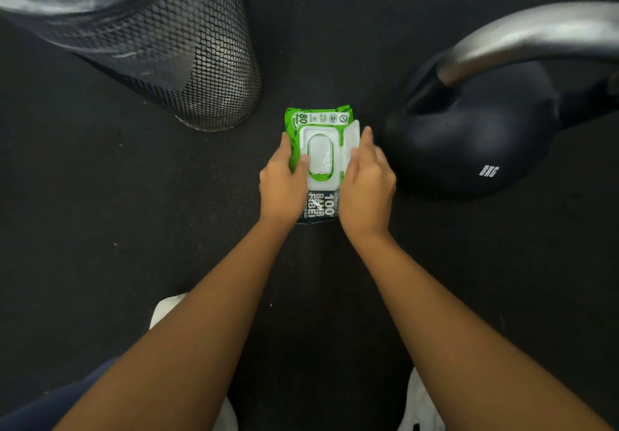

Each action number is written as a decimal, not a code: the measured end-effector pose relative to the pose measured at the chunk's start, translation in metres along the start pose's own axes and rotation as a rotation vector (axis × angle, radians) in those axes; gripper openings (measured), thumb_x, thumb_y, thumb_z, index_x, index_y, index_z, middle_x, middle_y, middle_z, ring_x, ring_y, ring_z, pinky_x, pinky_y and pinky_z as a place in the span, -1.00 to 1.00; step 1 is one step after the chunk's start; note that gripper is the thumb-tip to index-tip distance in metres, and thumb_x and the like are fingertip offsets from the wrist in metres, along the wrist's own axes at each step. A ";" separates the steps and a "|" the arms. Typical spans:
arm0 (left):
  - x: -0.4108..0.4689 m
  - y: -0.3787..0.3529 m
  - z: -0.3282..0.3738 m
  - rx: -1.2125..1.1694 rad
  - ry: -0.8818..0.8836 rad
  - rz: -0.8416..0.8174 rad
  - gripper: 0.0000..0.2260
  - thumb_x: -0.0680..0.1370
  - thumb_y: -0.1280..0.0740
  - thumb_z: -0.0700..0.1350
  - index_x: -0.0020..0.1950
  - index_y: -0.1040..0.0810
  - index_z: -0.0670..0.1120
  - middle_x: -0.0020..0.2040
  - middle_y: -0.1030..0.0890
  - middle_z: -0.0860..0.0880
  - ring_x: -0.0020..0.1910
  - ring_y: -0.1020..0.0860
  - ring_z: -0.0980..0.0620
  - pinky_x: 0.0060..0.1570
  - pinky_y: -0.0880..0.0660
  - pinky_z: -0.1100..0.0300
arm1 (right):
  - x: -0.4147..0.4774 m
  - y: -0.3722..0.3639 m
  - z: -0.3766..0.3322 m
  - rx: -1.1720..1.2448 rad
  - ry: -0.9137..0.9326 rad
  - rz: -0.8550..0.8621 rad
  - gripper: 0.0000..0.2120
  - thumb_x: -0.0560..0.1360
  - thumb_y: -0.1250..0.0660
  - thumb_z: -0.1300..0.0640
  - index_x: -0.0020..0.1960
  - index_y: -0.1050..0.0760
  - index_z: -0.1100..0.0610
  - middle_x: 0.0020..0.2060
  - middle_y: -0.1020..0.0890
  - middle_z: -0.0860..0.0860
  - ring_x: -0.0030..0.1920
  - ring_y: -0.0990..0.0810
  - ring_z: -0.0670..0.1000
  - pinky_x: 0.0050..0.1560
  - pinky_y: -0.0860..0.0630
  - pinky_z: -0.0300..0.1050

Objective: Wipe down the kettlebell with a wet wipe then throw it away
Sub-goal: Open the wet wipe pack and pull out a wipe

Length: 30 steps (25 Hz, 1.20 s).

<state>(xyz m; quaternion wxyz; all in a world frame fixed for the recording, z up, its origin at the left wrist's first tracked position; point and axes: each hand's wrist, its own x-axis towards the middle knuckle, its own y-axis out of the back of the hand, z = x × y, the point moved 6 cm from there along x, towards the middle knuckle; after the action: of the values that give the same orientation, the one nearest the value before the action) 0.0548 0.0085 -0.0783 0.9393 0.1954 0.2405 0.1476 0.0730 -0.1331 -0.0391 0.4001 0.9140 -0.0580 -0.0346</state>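
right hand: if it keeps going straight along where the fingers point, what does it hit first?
The right hand points up the frame past the flipped-open lid of the wipes pack. Beyond looks like bare floor; the kettlebell sits just to the side, though depth is unclear.

A single head-worn wide-angle camera looked steeply down at the dark floor (100,229) from close above. The forearms entered from the bottom edge. Frame edges showed lens distortion. No second view was supplied for overlap.
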 end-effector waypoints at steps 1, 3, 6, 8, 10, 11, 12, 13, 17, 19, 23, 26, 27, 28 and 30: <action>-0.001 0.000 -0.001 0.007 0.004 0.030 -0.55 0.59 -0.23 -0.10 0.48 -0.28 0.02 0.09 -0.62 0.08 0.03 -0.61 0.07 0.11 -0.56 0.04 | 0.001 0.005 0.010 -0.035 -0.046 0.030 -0.63 0.60 -0.16 0.19 0.37 -0.36 0.31 0.05 -0.59 0.23 -0.02 -0.60 0.17 -0.12 -0.47 -0.08; -0.006 0.002 0.001 0.038 -0.008 0.110 -0.54 0.57 -0.27 -0.13 0.47 -0.31 0.00 0.18 -0.61 0.03 0.09 -0.59 0.04 0.17 -0.53 0.01 | 0.004 0.012 0.025 -0.117 -0.106 0.019 -0.72 0.62 -0.15 0.12 0.20 -0.49 0.27 -0.03 -0.63 0.21 -0.06 -0.61 0.22 -0.21 -0.44 -0.05; -0.015 0.005 0.004 0.116 -0.028 0.198 -0.59 0.55 -0.32 -0.15 0.40 -0.42 -0.04 0.21 -0.60 -0.03 0.12 -0.58 0.02 0.20 -0.50 0.08 | 0.005 0.017 0.027 -0.295 -0.099 -0.047 -0.73 0.61 -0.16 0.01 0.06 -0.50 0.19 -0.10 -0.65 0.15 -0.12 -0.63 0.21 -0.27 -0.41 -0.05; -0.018 0.006 0.005 0.152 -0.016 0.206 -0.61 0.54 -0.35 -0.15 0.38 -0.45 -0.05 0.21 -0.60 -0.05 0.13 -0.57 0.05 0.17 -0.46 0.22 | 0.005 0.021 0.025 -0.369 -0.099 -0.071 -0.70 0.59 -0.18 -0.05 0.06 -0.51 0.17 -0.10 -0.66 0.14 -0.11 -0.63 0.21 -0.26 -0.44 -0.03; -0.016 0.009 0.005 0.166 -0.011 0.204 -0.61 0.53 -0.37 -0.16 0.35 -0.48 -0.05 0.19 -0.61 -0.05 0.12 -0.56 0.07 0.14 -0.45 0.26 | 0.011 0.025 0.027 -0.448 -0.119 -0.147 -0.66 0.57 -0.20 -0.10 -0.01 -0.53 0.17 -0.14 -0.65 0.16 -0.12 -0.63 0.23 -0.28 -0.41 -0.04; -0.014 0.010 0.005 0.171 -0.015 0.203 -0.62 0.52 -0.38 -0.16 0.33 -0.49 -0.05 0.18 -0.62 -0.05 0.11 -0.57 0.07 0.17 -0.47 0.22 | 0.014 0.027 0.028 -0.508 -0.118 -0.196 -0.66 0.56 -0.22 -0.11 -0.05 -0.54 0.17 -0.16 -0.65 0.16 -0.13 -0.63 0.23 -0.28 -0.40 -0.06; -0.013 0.011 0.004 0.171 -0.023 0.205 -0.63 0.50 -0.40 -0.16 0.31 -0.51 -0.05 0.16 -0.63 -0.04 0.10 -0.58 0.06 0.19 -0.50 0.14 | 0.016 0.030 0.030 -0.564 -0.115 -0.244 -0.69 0.55 -0.24 -0.08 -0.09 -0.55 0.17 -0.17 -0.64 0.15 -0.14 -0.63 0.21 -0.29 -0.38 -0.08; -0.012 0.012 0.004 0.169 -0.030 0.213 -0.64 0.49 -0.41 -0.15 0.29 -0.53 -0.05 0.13 -0.64 -0.04 0.08 -0.59 0.06 0.19 -0.52 0.07 | 0.017 0.033 0.031 -0.597 -0.113 -0.279 -0.72 0.55 -0.26 -0.04 -0.13 -0.55 0.16 -0.18 -0.64 0.14 -0.15 -0.62 0.20 -0.31 -0.35 -0.11; -0.011 0.013 0.003 0.168 -0.054 0.218 -0.67 0.48 -0.43 -0.15 0.23 -0.56 -0.04 0.08 -0.66 -0.02 0.05 -0.60 0.05 0.14 -0.54 0.02 | 0.004 0.031 0.009 -0.441 0.064 -0.293 -0.76 0.54 -0.26 0.01 -0.21 -0.48 0.14 -0.25 -0.62 0.11 -0.26 -0.56 0.17 -0.34 -0.30 -0.12; -0.010 0.013 0.002 0.156 -0.071 0.202 -0.68 0.47 -0.43 -0.15 0.22 -0.56 -0.04 0.04 -0.66 -0.02 0.01 -0.61 0.06 0.10 -0.56 0.02 | 0.000 0.020 -0.010 -0.283 0.202 -0.273 -0.83 0.54 -0.28 0.06 -0.03 -0.58 0.12 -0.12 -0.64 0.06 -0.21 -0.57 0.14 -0.30 -0.39 -0.11; -0.006 0.015 -0.005 0.120 -0.084 0.170 -0.69 0.46 -0.45 -0.13 0.20 -0.58 -0.02 -0.03 -0.67 -0.01 -0.05 -0.63 0.07 0.02 -0.59 0.01 | 0.006 -0.015 -0.023 -0.380 0.456 -0.377 -0.80 0.53 -0.29 0.14 0.11 -0.61 0.11 0.04 -0.56 0.04 0.02 -0.51 0.09 -0.26 -0.45 -0.08; -0.003 0.015 -0.008 0.107 -0.079 0.156 -0.69 0.45 -0.46 -0.14 0.19 -0.58 -0.02 -0.02 -0.67 -0.01 -0.04 -0.63 0.10 0.02 -0.60 0.02 | 0.013 -0.029 -0.015 -0.502 0.555 -0.440 -0.84 0.52 -0.30 0.14 0.03 -0.61 0.13 0.02 -0.53 0.06 0.04 -0.46 0.10 -0.30 -0.46 -0.06; -0.002 0.015 -0.009 0.102 -0.080 0.155 -0.69 0.45 -0.45 -0.15 0.19 -0.58 -0.02 -0.01 -0.68 -0.01 -0.03 -0.63 0.10 0.03 -0.60 0.03 | 0.013 -0.032 -0.015 -0.517 0.592 -0.435 -0.86 0.51 -0.31 0.15 0.00 -0.62 0.14 0.00 -0.54 0.06 0.03 -0.47 0.11 -0.33 -0.45 -0.07; -0.001 0.014 -0.010 0.096 -0.079 0.155 -0.69 0.45 -0.45 -0.15 0.19 -0.58 -0.02 -0.01 -0.67 -0.01 -0.03 -0.63 0.11 0.03 -0.60 0.03 | 0.014 -0.034 -0.016 -0.532 0.635 -0.427 -0.89 0.49 -0.34 0.17 -0.04 -0.63 0.14 -0.02 -0.55 0.06 0.01 -0.49 0.11 -0.37 -0.43 -0.08; -0.002 0.013 -0.010 0.098 -0.071 0.157 -0.69 0.46 -0.45 -0.16 0.19 -0.58 -0.02 -0.01 -0.67 -0.01 -0.03 -0.62 0.10 0.03 -0.60 0.05 | 0.013 -0.038 -0.020 -0.596 0.729 -0.433 -0.94 0.39 -0.45 0.18 -0.14 -0.64 0.13 -0.10 -0.58 0.05 -0.07 -0.53 0.10 -0.46 -0.37 -0.14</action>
<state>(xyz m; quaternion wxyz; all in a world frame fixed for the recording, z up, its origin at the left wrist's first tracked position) 0.0459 0.0223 -0.0802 0.9222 0.2643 0.1978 0.2016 0.0910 -0.0945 -0.0538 0.6209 0.7040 0.2881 0.1891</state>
